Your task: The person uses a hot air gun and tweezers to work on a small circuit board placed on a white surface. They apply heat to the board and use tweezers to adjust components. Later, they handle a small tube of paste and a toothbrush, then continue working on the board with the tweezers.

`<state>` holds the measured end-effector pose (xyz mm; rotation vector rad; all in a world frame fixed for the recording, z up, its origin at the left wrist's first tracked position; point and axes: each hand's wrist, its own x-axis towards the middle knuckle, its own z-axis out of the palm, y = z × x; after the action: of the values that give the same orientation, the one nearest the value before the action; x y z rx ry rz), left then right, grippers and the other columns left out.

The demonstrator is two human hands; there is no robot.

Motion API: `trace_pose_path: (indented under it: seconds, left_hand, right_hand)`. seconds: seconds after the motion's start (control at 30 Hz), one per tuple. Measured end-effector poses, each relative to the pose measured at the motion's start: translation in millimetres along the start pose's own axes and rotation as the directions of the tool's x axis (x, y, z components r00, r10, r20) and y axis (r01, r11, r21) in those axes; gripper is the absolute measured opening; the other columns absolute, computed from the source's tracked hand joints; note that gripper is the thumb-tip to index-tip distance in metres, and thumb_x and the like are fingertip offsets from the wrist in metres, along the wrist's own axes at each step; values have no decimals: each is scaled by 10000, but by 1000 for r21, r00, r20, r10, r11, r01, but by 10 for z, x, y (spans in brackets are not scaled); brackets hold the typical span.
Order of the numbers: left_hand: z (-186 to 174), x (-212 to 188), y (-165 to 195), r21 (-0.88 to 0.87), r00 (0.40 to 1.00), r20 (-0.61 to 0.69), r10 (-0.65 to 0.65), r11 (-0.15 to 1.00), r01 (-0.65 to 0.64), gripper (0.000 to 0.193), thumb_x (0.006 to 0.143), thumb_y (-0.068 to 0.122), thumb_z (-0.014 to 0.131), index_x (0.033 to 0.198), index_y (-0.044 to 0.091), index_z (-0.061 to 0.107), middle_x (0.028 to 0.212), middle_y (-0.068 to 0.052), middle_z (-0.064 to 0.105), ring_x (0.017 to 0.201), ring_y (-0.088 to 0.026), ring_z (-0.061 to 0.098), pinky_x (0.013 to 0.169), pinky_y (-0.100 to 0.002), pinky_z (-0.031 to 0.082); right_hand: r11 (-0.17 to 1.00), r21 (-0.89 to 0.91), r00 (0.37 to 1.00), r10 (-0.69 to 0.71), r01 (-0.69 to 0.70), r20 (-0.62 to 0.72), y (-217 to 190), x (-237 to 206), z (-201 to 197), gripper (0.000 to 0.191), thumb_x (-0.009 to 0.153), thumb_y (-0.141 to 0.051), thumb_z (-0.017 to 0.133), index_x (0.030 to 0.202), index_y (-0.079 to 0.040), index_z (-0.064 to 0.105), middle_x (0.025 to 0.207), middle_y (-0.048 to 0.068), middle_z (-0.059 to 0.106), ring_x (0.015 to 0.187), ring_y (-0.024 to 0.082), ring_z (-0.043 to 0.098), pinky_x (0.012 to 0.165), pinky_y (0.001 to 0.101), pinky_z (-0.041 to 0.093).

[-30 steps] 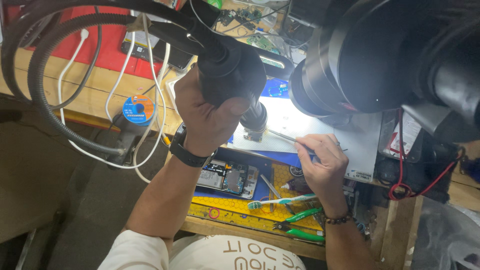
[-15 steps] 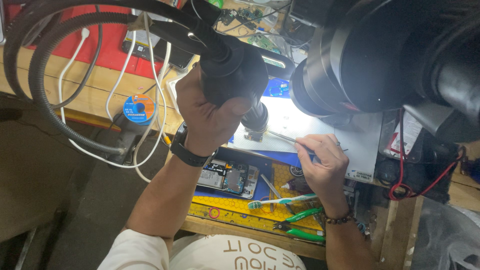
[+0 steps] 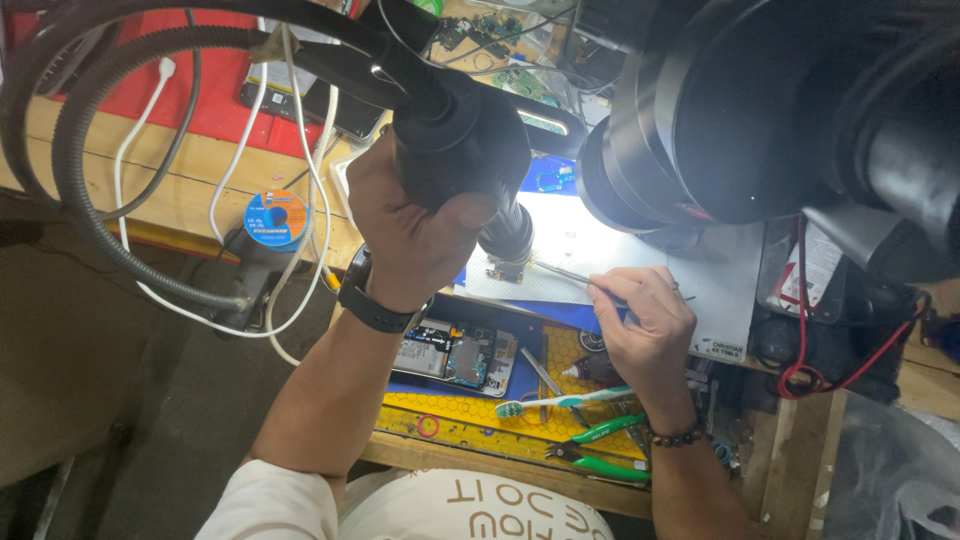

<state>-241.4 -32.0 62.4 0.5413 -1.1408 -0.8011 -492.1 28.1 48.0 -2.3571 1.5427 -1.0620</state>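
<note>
My left hand [image 3: 405, 235] grips the black handle of a hot-air tool [image 3: 455, 150], its nozzle [image 3: 507, 238] pointing down at a small circuit part [image 3: 503, 270] on the lit white pad [image 3: 640, 265]. A black watch sits on that wrist. My right hand [image 3: 645, 325] holds thin metal tweezers [image 3: 565, 272], whose tips reach left to the small part under the nozzle. An opened phone [image 3: 455, 355] with its board exposed lies just below my left wrist on the blue and yellow mat [image 3: 480, 410].
A large black microscope head [image 3: 760, 110] hangs over the pad at upper right. A toothbrush [image 3: 565, 400], green-handled pliers [image 3: 600, 450] and small tools lie on the mat. A solder spool [image 3: 275, 220], black hoses and white cables crowd the wooden bench at left. Red wires hang at right.
The hot-air tool and my left hand shifted very slightly. The tweezers stay at the small part.
</note>
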Motion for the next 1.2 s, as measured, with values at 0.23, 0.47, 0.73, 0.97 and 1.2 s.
trace_pose_path:
  seconds: [0.23, 0.47, 0.73, 0.97, 1.2]
  left_hand:
    - [-7, 3, 2, 19, 1000, 6, 14, 1000, -14, 525, 936, 454, 848, 1120, -3, 667, 944, -34, 729, 831, -90, 687, 765, -213, 556]
    - [9, 5, -13, 17, 999, 3, 34, 999, -34, 519, 934, 465, 840, 1087, 0, 668, 911, -37, 731, 797, -92, 689, 730, -208, 553]
    - [23, -13, -36, 38, 999, -20, 48, 998, -47, 537, 930, 472, 848, 1094, -10, 678, 921, -36, 733, 810, -98, 692, 746, -218, 555]
    - [90, -38, -28, 89, 996, -37, 80, 993, -77, 543, 905, 489, 841, 1045, -16, 700, 900, -39, 738, 779, -106, 703, 728, -222, 548]
    - [200, -83, -45, -128, 997, -79, 2, 992, -13, 617, 868, 472, 904, 1144, -26, 667, 997, -50, 726, 808, -123, 694, 740, -237, 557]
  right_hand:
    - [1000, -2, 1000, -3, 3, -2, 1, -3, 2, 130, 852, 15, 787, 963, -41, 747, 941, 66, 720, 857, 197, 660, 730, 312, 531]
    - [1000, 18, 1000, 12, -12, -7, 13, -9, -8, 120, 864, 10, 784, 965, -43, 746, 951, 66, 728, 861, 193, 683, 738, 306, 543]
    - [994, 50, 995, 94, -92, -31, 9, -3, -73, 143, 889, 9, 784, 1018, -21, 731, 995, 88, 726, 854, 178, 717, 731, 287, 559]
    - [989, 47, 989, 144, -142, -29, 124, -21, -274, 187, 864, -23, 821, 1019, -25, 717, 969, 84, 727, 824, 158, 710, 702, 269, 548]
    - [994, 54, 995, 97, -96, -23, 256, -59, -358, 163, 909, -42, 796, 1042, -40, 700, 966, 73, 724, 821, 148, 699, 716, 272, 550]
